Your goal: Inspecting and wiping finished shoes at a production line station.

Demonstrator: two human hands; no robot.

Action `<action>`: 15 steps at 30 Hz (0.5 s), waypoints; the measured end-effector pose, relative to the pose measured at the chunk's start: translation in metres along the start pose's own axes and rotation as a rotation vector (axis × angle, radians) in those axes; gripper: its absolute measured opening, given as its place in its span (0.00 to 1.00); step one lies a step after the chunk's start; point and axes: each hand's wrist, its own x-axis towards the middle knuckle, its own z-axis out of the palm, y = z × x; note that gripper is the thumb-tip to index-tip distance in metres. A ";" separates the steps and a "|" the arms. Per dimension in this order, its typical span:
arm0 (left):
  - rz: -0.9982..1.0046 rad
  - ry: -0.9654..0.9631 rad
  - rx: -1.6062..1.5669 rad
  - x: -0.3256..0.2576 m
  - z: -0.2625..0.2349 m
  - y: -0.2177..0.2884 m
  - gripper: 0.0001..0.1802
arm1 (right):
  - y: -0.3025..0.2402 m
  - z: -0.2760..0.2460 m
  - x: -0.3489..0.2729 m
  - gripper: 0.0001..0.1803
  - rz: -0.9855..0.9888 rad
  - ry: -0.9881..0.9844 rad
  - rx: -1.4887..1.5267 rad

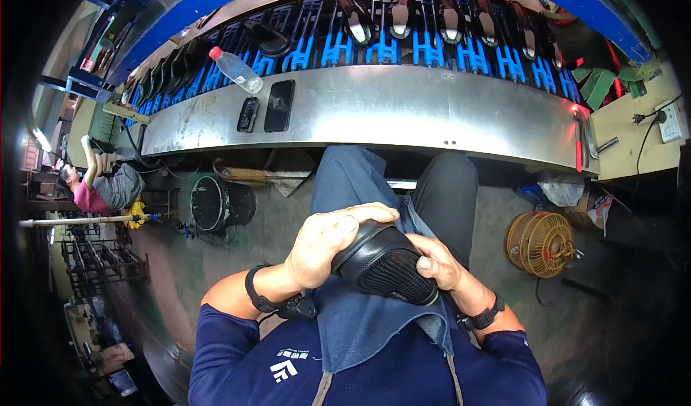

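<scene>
A black leather shoe (386, 264) with a patch of small perforations is held tilted above my lap, over the blue cloth apron (360, 334). My left hand (327, 244) lies over its upper left side, the fingers wrapped across the top. My right hand (440, 263) grips the right side, with the thumb bent against the leather. Both hands are closed on this one shoe. Its underside and inside are mostly hidden by the hands and the angle.
Before my knees runs a metal ledge (374, 107) bearing a bottle (237, 70), a phone (279, 106) and a small black case (247, 114). Behind it, shoes (448, 16) sit on a blue rack. A bucket (209, 203) stands left, a wicker fan-like object (541, 245) right. Another person (108, 188) works far left.
</scene>
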 end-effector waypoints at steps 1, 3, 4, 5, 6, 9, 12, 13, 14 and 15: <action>-0.015 0.007 -0.009 -0.001 0.001 -0.001 0.28 | 0.002 -0.002 -0.001 0.37 0.016 -0.007 0.011; -0.016 0.004 -0.007 -0.006 0.003 -0.007 0.29 | 0.003 -0.007 -0.001 0.37 0.030 -0.033 0.009; -0.004 0.001 0.000 -0.009 0.003 -0.009 0.30 | 0.003 -0.009 -0.001 0.37 0.038 -0.030 0.019; -0.016 0.001 -0.006 -0.011 0.006 -0.009 0.30 | 0.002 -0.009 -0.003 0.37 0.050 -0.037 0.007; -0.020 0.008 -0.013 -0.013 0.010 -0.006 0.29 | 0.002 -0.008 -0.005 0.37 0.062 -0.045 -0.005; 0.023 0.046 0.097 -0.022 0.016 0.006 0.28 | 0.002 -0.004 -0.007 0.37 0.031 0.008 -0.021; 0.168 -0.025 0.399 -0.019 0.009 0.016 0.40 | 0.008 -0.001 -0.005 0.36 -0.035 0.071 -0.017; 0.205 -0.027 0.485 -0.017 0.009 0.016 0.40 | 0.008 -0.001 -0.007 0.36 -0.027 0.083 -0.020; 0.236 -0.025 0.568 -0.019 0.011 0.015 0.40 | 0.009 0.001 -0.010 0.37 -0.013 0.093 -0.019; 0.339 0.031 0.624 -0.016 0.015 0.010 0.39 | 0.011 -0.003 -0.012 0.36 0.035 0.073 -0.023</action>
